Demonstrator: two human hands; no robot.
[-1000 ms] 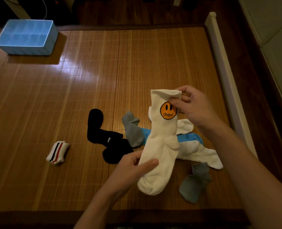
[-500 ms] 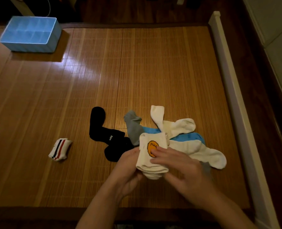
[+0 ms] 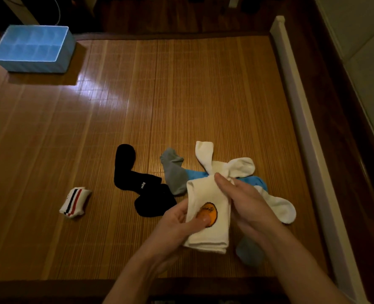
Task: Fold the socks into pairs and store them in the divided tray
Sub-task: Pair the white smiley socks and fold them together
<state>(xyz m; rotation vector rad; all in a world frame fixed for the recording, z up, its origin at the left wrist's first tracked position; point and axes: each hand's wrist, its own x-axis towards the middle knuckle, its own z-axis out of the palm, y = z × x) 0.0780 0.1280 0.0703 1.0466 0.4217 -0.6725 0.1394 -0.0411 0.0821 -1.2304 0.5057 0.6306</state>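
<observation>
Both clasp the folded white sock (image 3: 205, 234): left hand (image 3: 177, 222) pinching, right hand (image 3: 247, 200) curled over it.

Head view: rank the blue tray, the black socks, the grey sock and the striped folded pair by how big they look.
1. blue tray, largest, though farthest from the camera.
2. black socks.
3. grey sock.
4. striped folded pair, only slightly smaller than the grey sock; that call is close.
</observation>
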